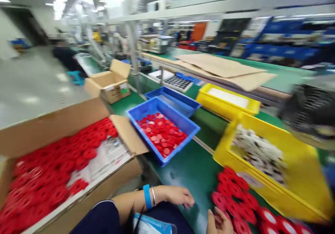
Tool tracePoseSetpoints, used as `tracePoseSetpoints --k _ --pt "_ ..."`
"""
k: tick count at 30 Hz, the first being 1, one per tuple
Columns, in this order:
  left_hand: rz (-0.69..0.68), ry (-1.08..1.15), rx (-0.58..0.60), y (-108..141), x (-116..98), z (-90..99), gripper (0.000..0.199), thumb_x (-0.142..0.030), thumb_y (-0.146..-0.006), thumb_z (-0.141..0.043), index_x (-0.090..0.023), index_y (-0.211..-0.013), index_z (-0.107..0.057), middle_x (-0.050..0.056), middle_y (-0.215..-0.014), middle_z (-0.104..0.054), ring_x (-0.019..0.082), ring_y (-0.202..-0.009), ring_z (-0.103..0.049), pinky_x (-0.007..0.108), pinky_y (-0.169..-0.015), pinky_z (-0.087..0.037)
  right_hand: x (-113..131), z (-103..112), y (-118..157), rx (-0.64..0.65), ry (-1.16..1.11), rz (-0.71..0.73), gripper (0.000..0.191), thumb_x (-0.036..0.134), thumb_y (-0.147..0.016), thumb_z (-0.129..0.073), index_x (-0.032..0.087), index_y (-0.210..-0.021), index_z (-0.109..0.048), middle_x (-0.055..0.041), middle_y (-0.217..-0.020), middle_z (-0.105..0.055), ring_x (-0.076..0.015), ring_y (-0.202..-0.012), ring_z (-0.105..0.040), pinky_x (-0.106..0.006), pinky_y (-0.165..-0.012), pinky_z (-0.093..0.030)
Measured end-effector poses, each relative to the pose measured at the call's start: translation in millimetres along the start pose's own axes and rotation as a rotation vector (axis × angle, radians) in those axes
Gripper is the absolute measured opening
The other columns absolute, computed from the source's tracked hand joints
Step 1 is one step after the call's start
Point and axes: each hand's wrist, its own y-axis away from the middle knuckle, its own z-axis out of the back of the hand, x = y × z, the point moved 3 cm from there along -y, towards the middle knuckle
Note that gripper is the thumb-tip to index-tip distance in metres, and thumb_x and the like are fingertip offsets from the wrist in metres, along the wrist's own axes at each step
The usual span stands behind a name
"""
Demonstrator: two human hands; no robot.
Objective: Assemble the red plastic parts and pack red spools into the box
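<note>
My left hand [180, 196] hovers over the green table surface, palm down, with loosely bent fingers and no object visible in it. A blue band and a silver bangle circle that wrist. At the bottom edge, my right hand [219, 223] has its thumb and fingers apart, close beside a group of red round parts [232, 201] laid out in rows; whether it touches them is unclear. Some of the nearer parts [268, 216] have white centres. A blue bin [163, 159] ahead of my left hand holds many small red discs [162, 133].
On the left, an open carton [115, 178] holds red ring-shaped parts [52, 171]. A yellow bin [264, 178] with white parts stands on the right. Behind are another yellow bin [225, 110], a blue tray [180, 105], a smaller carton [115, 92] and cardboard sheets [222, 66]. A person sits far left.
</note>
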Motion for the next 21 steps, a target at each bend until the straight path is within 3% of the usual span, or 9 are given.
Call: tracePoseSetpoints --k 4,8,9,11,12,14,16,18,21 --pt "-0.154 -0.108 -0.27 108 1 40.3 0.037 -0.037 -0.075 -0.066 -0.02 -0.108 -0.069 0.011 -0.107 -0.067 0.04 -0.11 -0.059 0.057 -0.101 -0.038 149 -87 6 0.408 -0.115 0.358 0.041 0.057 -0.079 -0.056 0.018 -0.09 -0.064 -0.01 -0.088 -0.067 -0.0232 -0.08 -0.063 -0.035 -0.074 -0.054" --pt "-0.204 -0.238 -0.57 222 15 56.2 0.049 -0.046 -0.087 -0.055 -0.022 -0.13 -0.058 0.012 -0.124 -0.062 0.038 -0.115 -0.058 0.051 -0.099 -0.042 311 -181 74 0.849 -0.145 1.036 0.03 0.039 -0.095 -0.04 0.018 -0.093 -0.062 -0.0078 -0.087 -0.065 -0.0184 -0.081 -0.061 -0.032 -0.076 -0.052" --pt "-0.191 -0.24 -0.648 247 20 57.1 0.049 -0.047 -0.089 -0.052 -0.024 -0.132 -0.057 0.01 -0.124 -0.063 0.035 -0.113 -0.059 0.047 -0.098 -0.044 341 -209 95 0.97 -0.018 1.26 0.033 0.034 -0.097 -0.034 0.018 -0.099 -0.062 -0.0088 -0.091 -0.064 -0.0183 -0.086 -0.061 -0.032 -0.079 -0.051" --pt "-0.146 -0.158 -0.796 287 36 57.2 0.046 -0.046 -0.091 -0.05 -0.026 -0.131 -0.056 0.007 -0.124 -0.063 0.029 -0.112 -0.06 0.039 -0.096 -0.046 389 -266 125 1.091 0.044 1.439 0.028 0.032 -0.09 -0.046 0.019 -0.108 -0.063 -0.009 -0.106 -0.064 -0.0198 -0.102 -0.059 -0.033 -0.092 -0.048" --pt "-0.122 -0.092 -0.864 304 46 56.6 0.044 -0.045 -0.091 -0.05 -0.027 -0.131 -0.056 0.006 -0.125 -0.063 0.027 -0.111 -0.06 0.036 -0.095 -0.047 408 -296 135 1.108 0.077 1.491 0.036 0.032 -0.086 -0.054 0.019 -0.119 -0.061 -0.0109 -0.12 -0.06 -0.0227 -0.115 -0.054 -0.037 -0.101 -0.043" --pt "-0.082 0.033 -0.973 330 66 55.0 0.042 -0.044 -0.09 -0.051 -0.028 -0.129 -0.056 0.004 -0.126 -0.062 0.025 -0.111 -0.06 0.032 -0.093 -0.047 432 -351 147 1.108 0.166 1.56 0.075 0.04 -0.07 -0.073 0.017 -0.138 -0.049 -0.0169 -0.145 -0.042 -0.0353 -0.137 -0.032 -0.05 -0.112 -0.028" --pt "-0.06 0.121 -1.034 348 86 54.1 0.042 -0.046 -0.09 -0.052 -0.028 -0.128 -0.056 0.004 -0.127 -0.062 0.023 -0.111 -0.059 0.03 -0.095 -0.046 441 -394 150 1.11 0.263 1.599 0.101 0.047 -0.058 -0.082 0.017 -0.145 -0.042 -0.0202 -0.154 -0.027 -0.0449 -0.142 -0.016 -0.061 -0.111 -0.018" --pt "-0.062 0.174 -1.04 360 102 55.2 0.043 -0.048 -0.09 -0.052 -0.027 -0.127 -0.056 0.005 -0.125 -0.062 0.023 -0.11 -0.059 0.029 -0.095 -0.045 438 -418 150 1.116 0.339 1.635 0.103 0.052 -0.057 -0.082 0.02 -0.145 -0.042 -0.0206 -0.155 -0.024 -0.0471 -0.142 -0.012 -0.065 -0.11 -0.012" --pt "-0.096 0.19 -0.968 370 115 62.4 0.044 -0.049 -0.09 -0.053 -0.026 -0.127 -0.055 0.006 -0.119 -0.064 0.023 -0.106 -0.061 0.029 -0.092 -0.046 426 -426 152 1.109 0.411 1.681 0.089 0.057 -0.067 -0.074 0.024 -0.144 -0.044 -0.0184 -0.154 -0.028 -0.0425 -0.143 -0.012 -0.061 -0.112 -0.007"
